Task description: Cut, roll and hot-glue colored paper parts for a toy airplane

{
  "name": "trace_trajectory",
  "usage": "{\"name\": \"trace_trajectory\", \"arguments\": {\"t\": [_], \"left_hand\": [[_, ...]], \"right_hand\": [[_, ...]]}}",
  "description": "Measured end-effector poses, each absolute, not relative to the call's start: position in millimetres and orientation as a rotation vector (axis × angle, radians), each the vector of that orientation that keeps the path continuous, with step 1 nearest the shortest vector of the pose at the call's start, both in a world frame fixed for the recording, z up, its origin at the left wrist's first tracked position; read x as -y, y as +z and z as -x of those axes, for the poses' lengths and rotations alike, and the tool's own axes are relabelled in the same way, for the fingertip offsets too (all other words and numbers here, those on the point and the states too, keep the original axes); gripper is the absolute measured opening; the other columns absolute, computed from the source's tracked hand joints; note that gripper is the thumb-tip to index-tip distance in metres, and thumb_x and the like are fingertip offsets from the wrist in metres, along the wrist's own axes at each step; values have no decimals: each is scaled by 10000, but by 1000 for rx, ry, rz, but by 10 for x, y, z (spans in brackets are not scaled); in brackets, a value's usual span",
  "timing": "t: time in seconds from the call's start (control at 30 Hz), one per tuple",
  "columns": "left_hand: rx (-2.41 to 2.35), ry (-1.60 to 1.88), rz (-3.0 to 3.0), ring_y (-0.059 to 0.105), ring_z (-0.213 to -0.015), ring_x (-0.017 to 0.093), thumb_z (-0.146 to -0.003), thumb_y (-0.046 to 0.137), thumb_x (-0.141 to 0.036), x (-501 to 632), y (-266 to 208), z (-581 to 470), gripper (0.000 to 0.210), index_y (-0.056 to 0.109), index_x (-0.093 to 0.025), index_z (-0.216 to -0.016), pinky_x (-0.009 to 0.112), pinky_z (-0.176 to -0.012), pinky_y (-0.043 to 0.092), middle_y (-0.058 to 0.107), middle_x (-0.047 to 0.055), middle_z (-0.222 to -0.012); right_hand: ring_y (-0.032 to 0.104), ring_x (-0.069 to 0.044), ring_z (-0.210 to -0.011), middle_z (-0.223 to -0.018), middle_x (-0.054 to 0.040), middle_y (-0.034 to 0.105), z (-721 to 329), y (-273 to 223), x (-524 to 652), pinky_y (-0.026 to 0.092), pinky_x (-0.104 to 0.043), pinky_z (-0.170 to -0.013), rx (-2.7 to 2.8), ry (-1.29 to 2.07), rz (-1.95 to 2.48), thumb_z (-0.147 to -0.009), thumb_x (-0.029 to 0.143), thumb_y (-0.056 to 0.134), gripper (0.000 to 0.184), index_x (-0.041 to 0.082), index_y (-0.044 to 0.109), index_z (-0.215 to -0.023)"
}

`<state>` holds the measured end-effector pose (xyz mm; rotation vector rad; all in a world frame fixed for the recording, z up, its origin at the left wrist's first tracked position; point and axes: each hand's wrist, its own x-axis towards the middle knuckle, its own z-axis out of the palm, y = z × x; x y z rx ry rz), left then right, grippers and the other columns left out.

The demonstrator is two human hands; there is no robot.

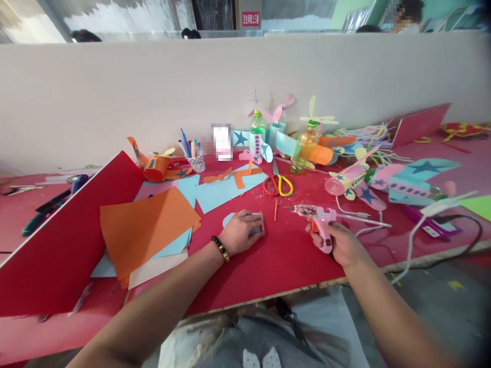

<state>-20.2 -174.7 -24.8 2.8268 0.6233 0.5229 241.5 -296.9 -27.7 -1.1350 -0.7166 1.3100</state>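
My left hand (242, 230) rests on a light blue paper piece (227, 220), fingers bent over it and pressing it to the red tabletop. Along that piece's right edge, by my fingertips, runs a narrow orange strip (262, 223). My right hand (342, 242) is wrapped round the handle of a pink hot glue gun (325, 217), a finger at its orange trigger. Its nozzle points left, and a glue stick (364, 221) sticks out at the back. Between the hands lies a loose orange strip (275, 210). Scissors (284, 186) with red and yellow handles lie beyond it.
Orange paper sheets (149, 220) lie over blue ones at left, beside a standing red board (72, 240). At the back are a pen cup (197, 163), a phone (222, 142) and bottle planes, including a green bottle (258, 124). A white cable (412, 245) crosses the right side.
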Motion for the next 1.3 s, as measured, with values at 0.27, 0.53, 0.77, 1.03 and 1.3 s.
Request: {"name": "trace_trajectory", "arguments": {"t": [0.27, 0.53, 0.77, 1.03, 1.3], "left_hand": [[-635, 514, -2810, 518, -1007, 198, -866, 450, -343, 1756, -245, 188, 276, 613, -231, -1058, 358, -911, 412, 610, 27, -1158], [-672, 492, -2814, 513, -1015, 209, -857, 463, -361, 1746, -271, 182, 307, 593, -248, -1111, 377, -911, 417, 598, 31, -1179], [-685, 481, -2813, 504, -1023, 214, -853, 473, -361, 1747, -282, 179, 308, 597, -247, -1110, 381, -912, 416, 589, 31, -1196], [-681, 471, -2823, 499, -1035, 219, -851, 470, -369, 1739, -279, 184, 299, 611, -257, -1090, 391, -908, 414, 561, 25, -1239], [-706, 443, -2814, 492, -1016, 204, -876, 436, -356, 1724, -265, 164, 295, 596, -267, -1108, 376, -889, 414, 586, -5, -1213]], "right_hand": [[426, -133, -475, -520, -18, 509, -2418, -282, 2979, 284, -269, -454, 777, 1283, 1211, -810, 388, 542, 272, 148, 654, -870], [433, -143, -491, -519, -18, 490, -2411, -264, 2986, 297, -278, -461, 802, 1281, 1234, -812, 394, 531, 273, 156, 659, -852], [436, -133, -486, -528, -24, 523, -2430, -285, 2978, 313, -277, -471, 781, 1312, 1196, -817, 370, 538, 253, 152, 665, -840], [442, -133, -488, -581, -43, 571, -2430, -282, 2981, 303, -277, -466, 778, 1314, 1207, -822, 365, 537, 256, 151, 677, -835], [446, -130, -493, -579, -39, 566, -2434, -291, 2976, 308, -272, -472, 777, 1328, 1187, -826, 362, 534, 255, 151, 676, -838]]}}
